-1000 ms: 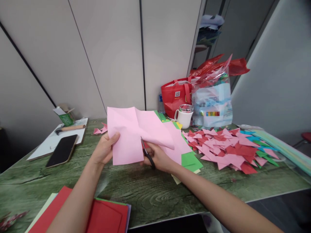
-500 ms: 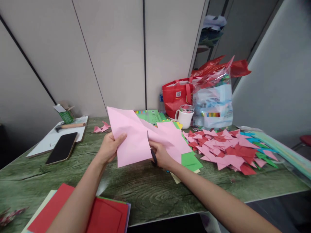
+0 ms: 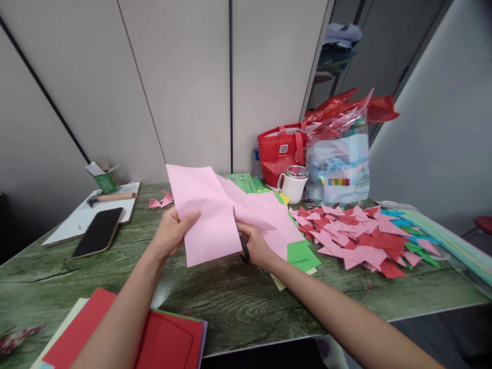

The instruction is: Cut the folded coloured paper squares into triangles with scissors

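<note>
A creased sheet of pink paper is held up over the table, its left edge pinched by my left hand, thumb on the near face. My right hand is closed round a pair of black-handled scissors. A dark blade shows at a cut in the sheet; the rest of the scissors is hidden by paper and fingers. Behind my right hand, more pink paper lies over green sheets. Below my left forearm is a stack of coloured paper with red on top.
Right of my hands spreads a heap of folded pink and red paper pieces. A white mug, a red bag and a clear plastic bag stand behind. At left are a phone, a hammer and a small green box.
The pink sheet's upper left corner has shifted slightly up and left. Both hands keep their holds, and the scissors stay at the cut. The view has moved a little.
</note>
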Action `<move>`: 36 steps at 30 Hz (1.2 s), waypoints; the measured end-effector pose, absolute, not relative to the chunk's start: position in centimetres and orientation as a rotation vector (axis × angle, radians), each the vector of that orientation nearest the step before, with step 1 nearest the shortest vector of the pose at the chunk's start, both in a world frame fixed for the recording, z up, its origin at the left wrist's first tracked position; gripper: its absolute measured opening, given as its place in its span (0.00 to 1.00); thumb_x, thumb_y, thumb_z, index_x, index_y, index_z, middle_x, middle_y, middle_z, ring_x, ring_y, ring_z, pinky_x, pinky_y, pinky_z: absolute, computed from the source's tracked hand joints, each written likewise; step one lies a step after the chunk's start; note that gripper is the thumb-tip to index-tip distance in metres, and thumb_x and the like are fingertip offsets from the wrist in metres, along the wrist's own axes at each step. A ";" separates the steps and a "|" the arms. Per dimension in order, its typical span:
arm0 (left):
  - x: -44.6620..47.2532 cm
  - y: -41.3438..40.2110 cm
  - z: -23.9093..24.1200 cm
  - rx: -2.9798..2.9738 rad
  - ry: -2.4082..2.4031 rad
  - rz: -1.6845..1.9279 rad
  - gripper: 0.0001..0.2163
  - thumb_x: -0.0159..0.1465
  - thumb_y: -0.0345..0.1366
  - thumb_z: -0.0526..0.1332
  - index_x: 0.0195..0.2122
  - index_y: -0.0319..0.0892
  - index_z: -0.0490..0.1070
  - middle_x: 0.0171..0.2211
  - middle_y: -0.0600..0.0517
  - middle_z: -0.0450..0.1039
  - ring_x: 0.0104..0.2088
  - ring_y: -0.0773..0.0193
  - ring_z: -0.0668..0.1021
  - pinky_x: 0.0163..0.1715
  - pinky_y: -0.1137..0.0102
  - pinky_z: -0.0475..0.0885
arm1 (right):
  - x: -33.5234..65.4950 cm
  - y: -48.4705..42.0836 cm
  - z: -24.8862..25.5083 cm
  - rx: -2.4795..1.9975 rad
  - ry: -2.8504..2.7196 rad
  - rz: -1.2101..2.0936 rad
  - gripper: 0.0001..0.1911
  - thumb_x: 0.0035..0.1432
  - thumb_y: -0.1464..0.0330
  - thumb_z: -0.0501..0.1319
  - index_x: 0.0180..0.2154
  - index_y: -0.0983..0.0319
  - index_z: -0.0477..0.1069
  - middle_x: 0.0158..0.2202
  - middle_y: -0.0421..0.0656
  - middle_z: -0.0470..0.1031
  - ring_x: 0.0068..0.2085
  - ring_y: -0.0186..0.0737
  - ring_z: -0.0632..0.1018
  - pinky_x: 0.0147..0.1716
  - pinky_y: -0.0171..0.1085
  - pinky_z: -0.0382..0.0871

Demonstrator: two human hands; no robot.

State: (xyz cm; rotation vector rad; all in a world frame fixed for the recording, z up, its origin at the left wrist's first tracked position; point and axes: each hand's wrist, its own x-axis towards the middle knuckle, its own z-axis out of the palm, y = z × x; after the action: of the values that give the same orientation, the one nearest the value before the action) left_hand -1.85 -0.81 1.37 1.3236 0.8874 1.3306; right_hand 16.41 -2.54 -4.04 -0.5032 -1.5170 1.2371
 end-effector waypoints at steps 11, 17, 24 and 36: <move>-1.8 -0.8 1.5 1.344 0.908 1.321 0.12 0.47 0.36 0.66 0.32 0.38 0.73 0.28 0.48 0.76 0.22 0.65 0.75 0.21 0.74 0.70 | 16.5 -2.3 -4.6 -0.532 -1.482 1.255 0.16 0.38 0.78 0.60 0.35 0.66 0.70 0.33 0.43 0.75 0.37 0.42 0.73 0.29 0.33 0.66; -1.8 -0.8 1.4 1.360 0.900 1.305 0.12 0.47 0.37 0.66 0.31 0.37 0.72 0.27 0.49 0.76 0.23 0.64 0.75 0.21 0.73 0.71 | 16.3 -2.5 -4.2 -0.523 -1.451 1.257 0.13 0.39 0.75 0.62 0.33 0.66 0.71 0.29 0.41 0.75 0.34 0.39 0.74 0.27 0.32 0.65; -1.9 -0.6 1.4 1.365 0.890 1.299 0.11 0.48 0.36 0.66 0.31 0.37 0.72 0.27 0.49 0.76 0.23 0.65 0.75 0.22 0.73 0.71 | 16.4 -2.5 -4.3 -0.548 -1.446 1.247 0.12 0.39 0.73 0.63 0.32 0.66 0.71 0.26 0.39 0.75 0.29 0.37 0.74 0.26 0.32 0.66; -1.8 -0.6 1.4 1.349 0.868 1.299 0.11 0.48 0.36 0.65 0.31 0.37 0.71 0.27 0.49 0.76 0.24 0.65 0.75 0.22 0.73 0.72 | 16.3 -2.4 -4.5 -0.567 -1.445 1.229 0.11 0.39 0.71 0.63 0.30 0.66 0.71 0.22 0.38 0.74 0.25 0.35 0.73 0.25 0.33 0.66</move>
State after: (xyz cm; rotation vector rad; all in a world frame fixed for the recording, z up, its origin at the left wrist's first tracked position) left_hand -1.85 -0.64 1.43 1.3486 0.8684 1.2989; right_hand 16.32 -2.41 -4.51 -0.5665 -1.4448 1.2294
